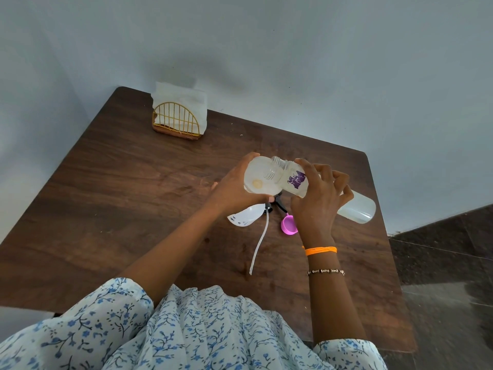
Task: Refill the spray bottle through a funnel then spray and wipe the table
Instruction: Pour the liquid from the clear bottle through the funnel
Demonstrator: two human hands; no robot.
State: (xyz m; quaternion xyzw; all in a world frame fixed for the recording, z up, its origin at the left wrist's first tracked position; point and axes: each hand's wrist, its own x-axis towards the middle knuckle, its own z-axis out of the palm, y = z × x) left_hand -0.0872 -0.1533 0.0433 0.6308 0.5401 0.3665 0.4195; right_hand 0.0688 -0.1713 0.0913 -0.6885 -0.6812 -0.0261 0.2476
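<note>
Currently the left hand [234, 190] grips a translucent white funnel [260, 176] by its rim, fingers wrapped around the near and far edges, wide mouth facing the camera. Right hand [318, 198] is closed around a clear refill bottle [296, 180] with a purple label, tipped over so its open threaded neck sits inside the funnel's bowl. Bottle's far end [357, 208] sticks out past the right hand to the right, raised off the surface. Cannot tell whether liquid is flowing. Spray bottle [246, 216] shows below the left hand as a white rounded body with small dark markings; it's mostly hidden by the hand and funnel, so can't tell exactly how the funnel seats on it. Spray head [277, 204], black, lies on the brown wood surface [133, 196] just beside it, with its white dip tube [260, 240] trailing toward the person. Pink cap [289, 225] lies on the surface just right of the spray head, open side up, close under the right wrist. Napkin holder [176, 122], gold wire on a brown base, holds white paper napkins [181, 98] at the far left corner, well apart from the hands. Right wrist carries an orange thread band [320, 250] and a beaded bracelet [325, 271]. Sleeves are white with blue floral print [186, 329]. Grey wall behind, dark floor at right.
</note>
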